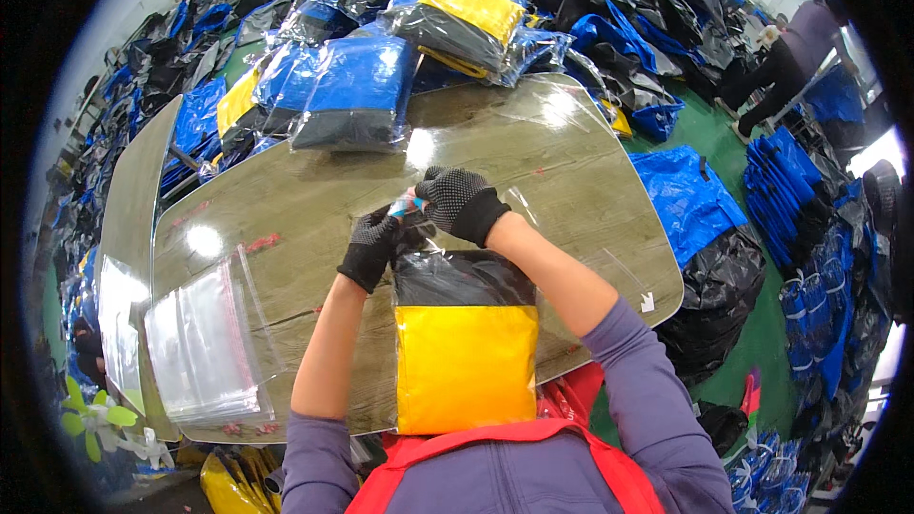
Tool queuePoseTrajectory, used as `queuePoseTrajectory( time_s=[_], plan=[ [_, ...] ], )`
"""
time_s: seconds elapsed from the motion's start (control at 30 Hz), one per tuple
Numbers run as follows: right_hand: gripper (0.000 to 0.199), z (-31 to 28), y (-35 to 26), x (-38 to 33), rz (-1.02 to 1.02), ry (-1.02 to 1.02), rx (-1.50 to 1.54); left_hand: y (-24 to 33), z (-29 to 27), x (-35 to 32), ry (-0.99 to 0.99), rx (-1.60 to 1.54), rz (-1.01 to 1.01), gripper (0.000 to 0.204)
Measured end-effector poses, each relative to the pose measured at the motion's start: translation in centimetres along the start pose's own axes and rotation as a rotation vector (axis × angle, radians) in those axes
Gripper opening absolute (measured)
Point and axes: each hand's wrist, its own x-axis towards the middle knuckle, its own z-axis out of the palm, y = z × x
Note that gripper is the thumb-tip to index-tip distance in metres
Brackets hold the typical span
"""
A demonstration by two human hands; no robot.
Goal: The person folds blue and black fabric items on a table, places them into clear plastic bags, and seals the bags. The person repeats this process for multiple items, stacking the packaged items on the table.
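A folded yellow and black item in a clear plastic bag (466,367) lies at the table's near edge, against my front. Just beyond its black part, my left hand (369,246) and my right hand (461,204) come close together, both in black dotted gloves with fingers closed. Between their fingertips is a small blue, white and red piece (407,203); its kind is too small to tell. Clear film shows below the hands. Flat clear plastic bags (205,347) lie stacked to the left of my left forearm.
Packed blue and black bundles (350,86) and a yellow and black one (462,17) are piled at the table's (609,228) far edge. Blue and black goods (709,219) stand beyond its right edge. A bent-over person (795,57) is at the far right.
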Motion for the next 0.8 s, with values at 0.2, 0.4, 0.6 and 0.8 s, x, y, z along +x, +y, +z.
queuePoseTrajectory(
  time_s=[0.2,0.4,0.6,0.8],
  plan=[
    [0.025,2.2,3.7,1.7,-0.281,-0.178,-0.146,1.1,0.3,-0.8,-0.03,0.175,-0.02,0.041],
    [0.021,-7.3,9.7,1.7,0.251,0.116,-0.172,-0.1,-1.5,-1.2,-0.112,-0.103,-0.079,0.04],
    [0.03,-8.5,13.5,-5.2,0.746,-0.073,0.506,-0.5,-4.2,0.4,-0.165,-0.205,-0.068,0.053],
    [0.031,-2.4,9.8,-8.0,0.793,0.002,1.218,2.8,-5.7,0.6,-0.336,-0.165,-0.223,0.055]
  ],
)
